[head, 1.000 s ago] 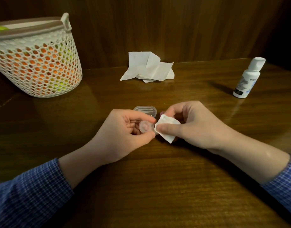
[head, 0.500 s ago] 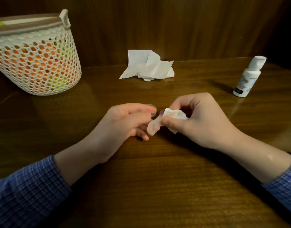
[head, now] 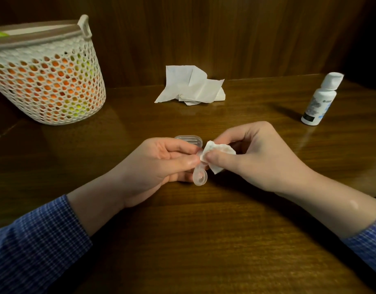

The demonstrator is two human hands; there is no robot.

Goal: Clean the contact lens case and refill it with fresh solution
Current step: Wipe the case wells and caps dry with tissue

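A mesh basket [head: 49, 85] is seen far left on the wooden table [head: 204, 240]. The clear lens case [head: 199, 177] is pinched above the table by the left hand [head: 159, 166], while a tissue piece [head: 216, 153] is clamped against it by the right hand [head: 253, 158]. The solution bottle [head: 319, 100] is stood far right.

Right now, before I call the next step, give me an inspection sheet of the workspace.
Surface: dark wooden table, glossy.
Job's things: clear lens case held above the table by the left hand; right hand presses a small tissue piece on its upper well. Solution bottle stands far right, cap on. Clear ribbed lid lies behind the left hand.
Clutter: crumpled tissues at the back; mesh basket far left with orange and green contents.
Grippers: both hands pinching.
Cables: nothing seen.
Surroundings: wood panel wall behind.
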